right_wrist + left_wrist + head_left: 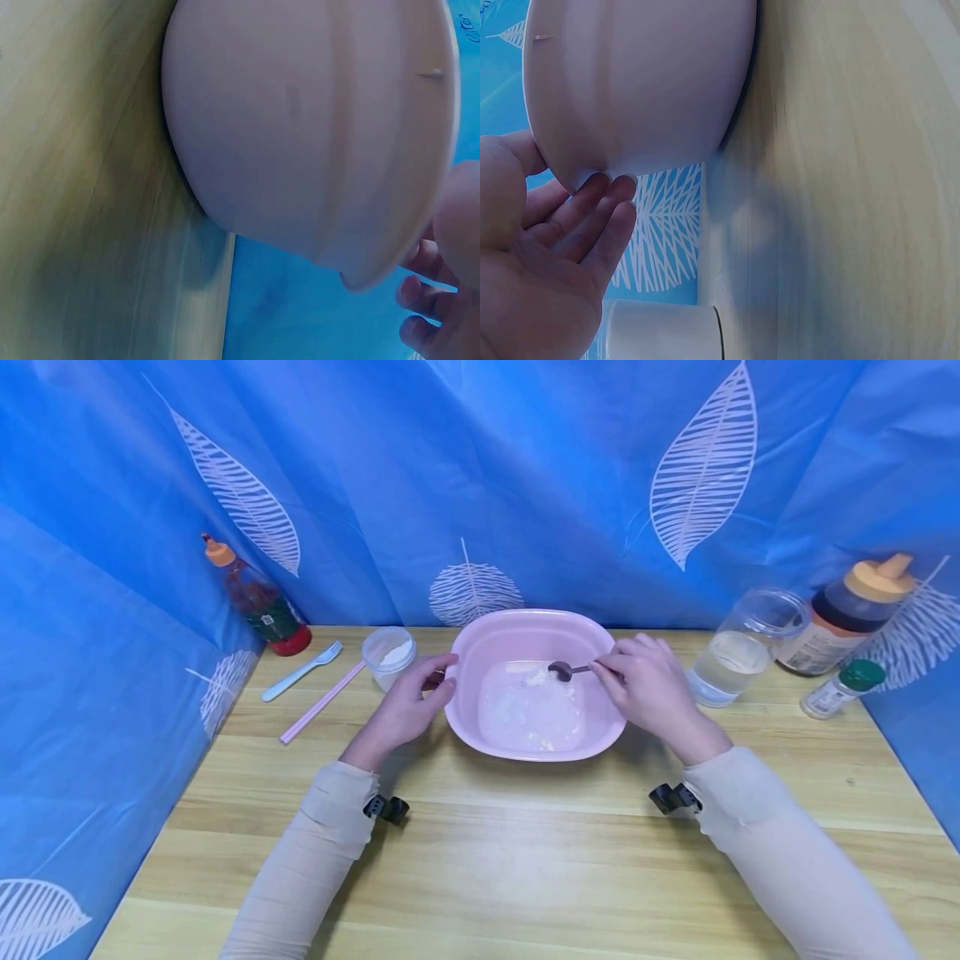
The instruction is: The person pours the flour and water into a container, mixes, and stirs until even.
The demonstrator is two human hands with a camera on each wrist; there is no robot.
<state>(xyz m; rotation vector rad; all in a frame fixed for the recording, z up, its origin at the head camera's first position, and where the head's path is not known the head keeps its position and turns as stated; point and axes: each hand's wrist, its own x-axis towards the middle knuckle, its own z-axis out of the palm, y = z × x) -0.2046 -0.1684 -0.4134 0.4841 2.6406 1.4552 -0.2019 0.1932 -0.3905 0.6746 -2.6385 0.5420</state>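
Note:
A pink plastic basin (465, 718) stands on the wooden table, with white powder (536, 679) and a thin whitish layer over its floor. My left hand (408, 702) pinches the basin's left rim, thumb on top and fingers underneath, as the left wrist view shows. From the right side, my right hand (648, 681) holds a dark spoon (561, 671) by its handle, the bowl of the spoon down at the powder. In the right wrist view the basin (285, 112) hides the spoon, and only part of the right hand (457, 262) shows at the edge.
Left of the basin are a jar of white powder (388, 653), pink chopsticks (322, 703), a light blue fork (302, 672) and a red sauce bottle (258, 597). On the right stand a clear container of liquid (731, 660), a dark sauce bottle (840, 618) and a green-capped shaker (842, 688).

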